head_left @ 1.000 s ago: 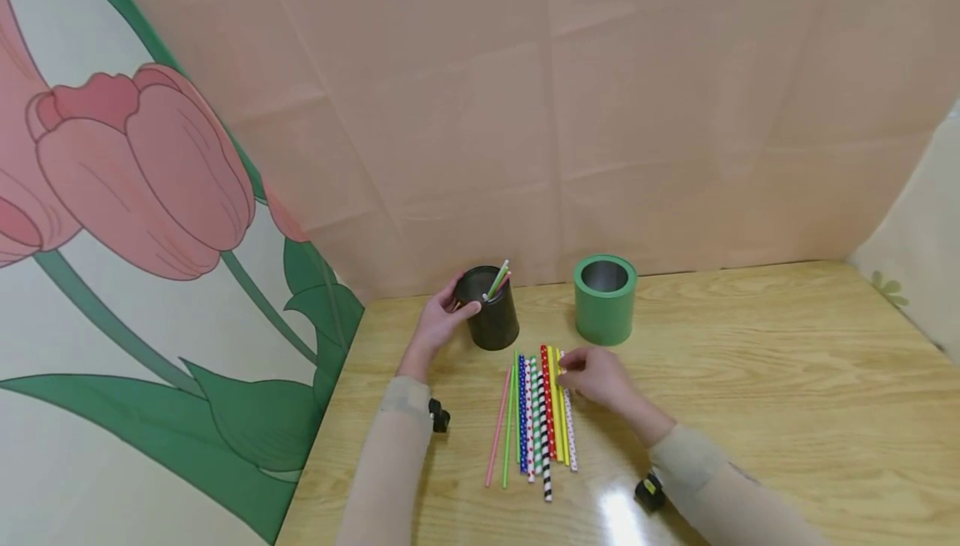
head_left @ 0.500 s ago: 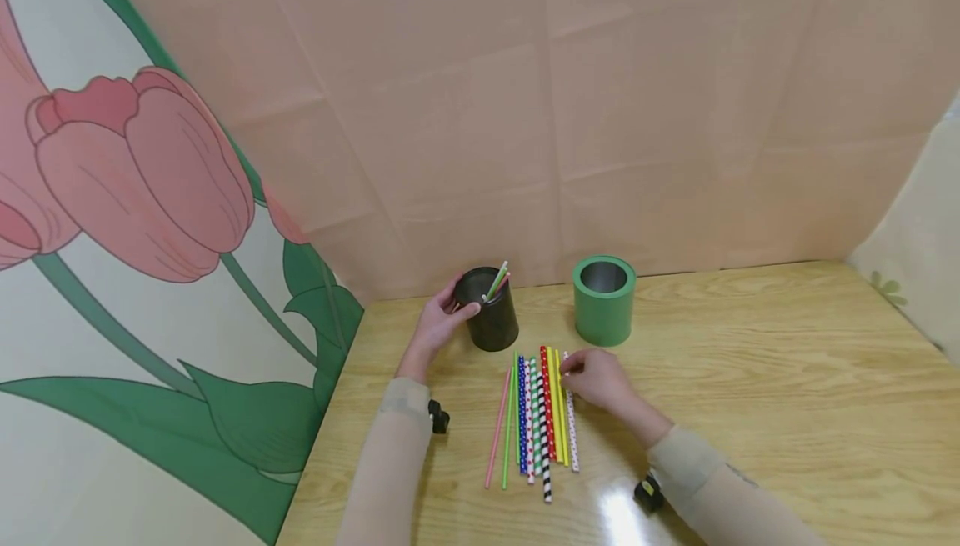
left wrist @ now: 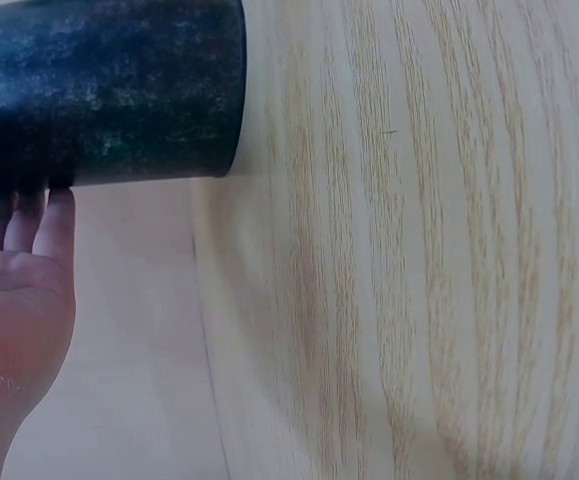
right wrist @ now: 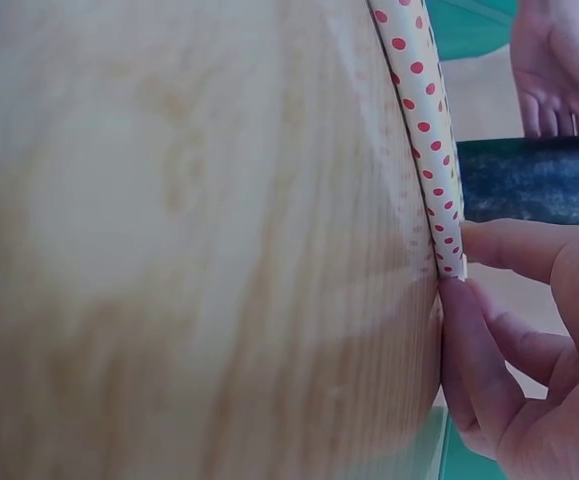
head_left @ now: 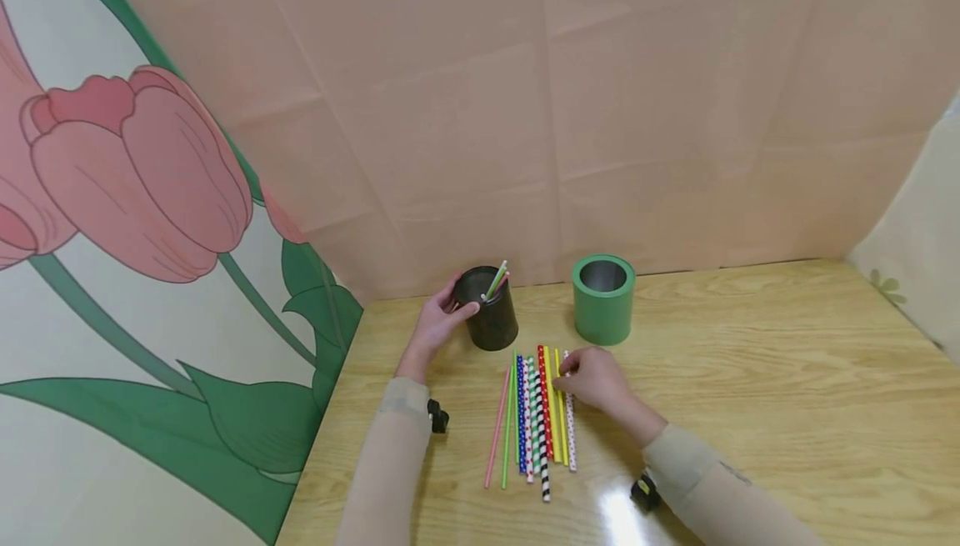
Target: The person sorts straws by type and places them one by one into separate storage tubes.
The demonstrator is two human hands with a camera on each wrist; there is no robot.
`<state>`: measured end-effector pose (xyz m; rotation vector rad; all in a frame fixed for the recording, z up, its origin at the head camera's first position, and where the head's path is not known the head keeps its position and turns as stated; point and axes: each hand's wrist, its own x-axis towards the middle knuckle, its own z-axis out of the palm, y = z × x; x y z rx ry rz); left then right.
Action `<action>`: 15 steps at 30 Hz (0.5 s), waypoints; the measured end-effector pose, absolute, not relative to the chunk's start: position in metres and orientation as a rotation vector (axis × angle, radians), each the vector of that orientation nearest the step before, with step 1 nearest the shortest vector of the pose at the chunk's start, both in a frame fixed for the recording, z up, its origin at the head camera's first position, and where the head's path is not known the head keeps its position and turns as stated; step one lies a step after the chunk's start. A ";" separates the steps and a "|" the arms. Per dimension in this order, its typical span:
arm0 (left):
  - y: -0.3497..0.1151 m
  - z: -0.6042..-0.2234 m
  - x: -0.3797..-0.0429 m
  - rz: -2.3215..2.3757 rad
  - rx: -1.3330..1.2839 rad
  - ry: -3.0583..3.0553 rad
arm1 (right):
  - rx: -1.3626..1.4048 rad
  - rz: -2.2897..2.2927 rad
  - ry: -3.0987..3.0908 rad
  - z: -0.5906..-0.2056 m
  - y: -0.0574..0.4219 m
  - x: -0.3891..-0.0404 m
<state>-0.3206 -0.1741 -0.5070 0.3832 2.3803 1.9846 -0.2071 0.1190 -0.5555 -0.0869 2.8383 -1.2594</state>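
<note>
My left hand (head_left: 437,325) grips the black cylindrical holder (head_left: 492,325) around its side, thumb near the rim. Several straws (head_left: 498,279) lean inside it. In the left wrist view, my left fingers (left wrist: 54,225) go behind the holder. My right hand (head_left: 597,379) is at the right side of a row of patterned paper straws, its fingertips pinching a yellow straw (head_left: 561,421) near the far end. A white straw with red dots (right wrist: 424,130) lies beside it, partly under the hand. The exact contact on the yellow straw is hidden.
A green round holder (head_left: 603,313) stands upright behind my right hand, with no straws visible in it. More straws, including a pink straw (head_left: 497,429) and a black-striped straw (head_left: 544,454), lie side by side on the wooden table (head_left: 780,379). A peach cloth (head_left: 637,112) hangs behind.
My right fingertips have shifted slightly left and nearer, from the dotted straw onto the yellow ones. The red and left yellow straws sit slightly further left. My left hand and the black holder stay put.
</note>
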 end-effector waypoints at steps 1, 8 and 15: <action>-0.174 -0.507 -0.321 1.989 0.384 2.376 | -0.087 -1.259 2.842 -0.555 0.119 -0.207; -0.173 -0.505 -0.320 1.986 0.385 2.376 | -0.101 -1.266 2.840 -0.553 0.119 -0.206; -0.174 -0.504 -0.319 1.956 0.371 2.398 | -0.110 -1.223 2.837 -0.554 0.117 -0.206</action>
